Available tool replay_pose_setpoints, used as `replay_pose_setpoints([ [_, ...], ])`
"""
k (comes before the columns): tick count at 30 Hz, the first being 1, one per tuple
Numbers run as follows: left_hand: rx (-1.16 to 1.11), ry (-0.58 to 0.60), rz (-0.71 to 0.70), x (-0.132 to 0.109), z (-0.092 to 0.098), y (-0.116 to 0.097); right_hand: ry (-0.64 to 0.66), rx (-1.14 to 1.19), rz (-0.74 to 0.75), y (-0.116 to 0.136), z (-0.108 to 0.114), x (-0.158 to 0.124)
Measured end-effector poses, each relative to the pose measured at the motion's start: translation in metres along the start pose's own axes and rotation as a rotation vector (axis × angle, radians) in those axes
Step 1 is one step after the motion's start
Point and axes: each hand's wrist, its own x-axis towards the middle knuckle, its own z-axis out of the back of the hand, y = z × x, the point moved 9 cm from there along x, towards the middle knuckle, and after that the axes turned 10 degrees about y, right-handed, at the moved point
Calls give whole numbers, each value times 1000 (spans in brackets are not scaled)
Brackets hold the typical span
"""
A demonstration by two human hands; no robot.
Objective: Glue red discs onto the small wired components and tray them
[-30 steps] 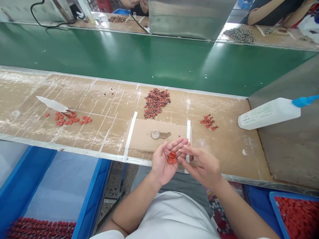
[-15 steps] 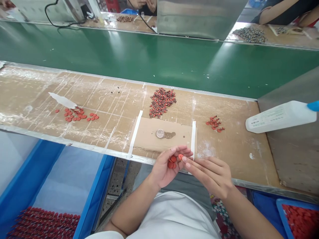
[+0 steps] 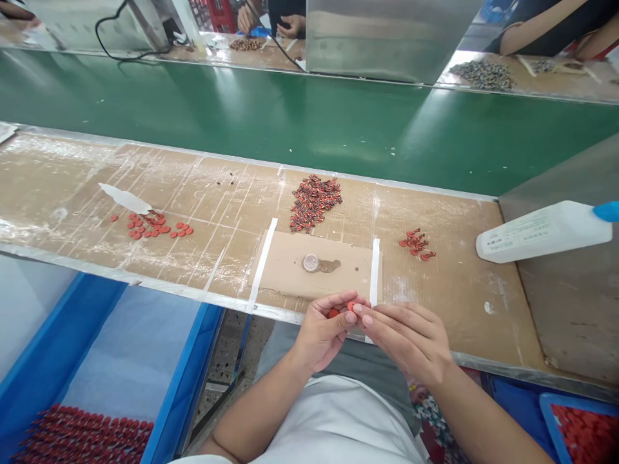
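Note:
My left hand [image 3: 325, 332] is cupped at the table's front edge, its fingers curled round a few red discs [image 3: 333, 313], most of them hidden by the thumb. Between the fingertips of my right hand [image 3: 411, 338] is one red disc [image 3: 351, 307], pinched right beside the left fingers. Just beyond the hands lies a cardboard sheet [image 3: 285, 274] held by white tape, with a small round clear dish [image 3: 310, 262] and a wet brown patch on it. Behind it is a pile of small red-and-dark parts [image 3: 315, 201].
Loose red discs [image 3: 146, 224] lie by a white pointed piece [image 3: 126, 198] at left. A few assembled-looking red pieces [image 3: 416, 243] lie at right, near a tilted white bottle [image 3: 546, 232]. A blue bin [image 3: 104, 309] is at lower left; co-workers' hands [image 3: 290, 27] show across the green belt [image 3: 271, 116].
My left thumb and fingers have closed inward over the discs, the thumb now touching near the disc in my right fingertips. The right hand has barely moved. A co-worker's hands have moved apart.

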Motion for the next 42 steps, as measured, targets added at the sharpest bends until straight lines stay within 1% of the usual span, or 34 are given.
replay_pose_setpoints([
  [3, 22, 29, 23, -2, 0, 2, 13, 3, 25, -1, -2, 2],
  [5, 15, 19, 18, -2, 3, 2, 5, -8, 51, -1, -4, 4],
  [7, 17, 4, -10, -1, 6, -3, -1, -40, 67, -2, -8, 7],
  [10, 34, -13, -54, 0, 8, -12, 30, -69, 68, -3, -16, 12],
  [14, -5, -20, -85, -1, 9, -19, 44, -30, 46, -6, -23, 15],
  [18, -63, -80, -131, -3, 19, -23, 7, 8, 31, -9, -21, 21],
  [20, -76, -127, -161, -4, 27, -28, 0, 12, 2, -19, -20, 29],
  [21, -79, -149, -174, -5, 31, -31, -7, 8, -47, -31, -19, 35],
  [22, -82, -169, -185, -6, 35, -34, -25, 5, -131, -48, -18, 41],
  [23, -85, -186, -195, -7, 39, -38, -49, 3, -252, -72, -18, 47],
  [25, -90, -213, -208, -9, 45, -44, -131, 42, -554, -132, -20, 51],
  [26, -91, -223, -216, -10, 48, -47, -125, 80, -662, -160, -28, 54],
  [27, -91, -231, -223, -11, 51, -49, -81, 107, -721, -185, -39, 60],
  [29, -88, -246, -233, -14, 55, -52, 21, 78, -784, -226, -60, 74],
  [31, -84, -262, -241, -17, 60, -54, 106, 10, -820, -258, -76, 87],
  [34, -85, -285, -258, -20, 66, -59, 176, -87, -807, -287, -87, 109],
  [37, -87, -303, -279, -21, 71, -66, 252, -143, -726, -304, -92, 134],
  [40, -94, -322, -301, -21, 76, -74, 398, -180, -587, -312, -102, 154],
  [42, -106, -332, -311, -21, 79, -76, 495, -197, -500, -314, -109, 162],
])
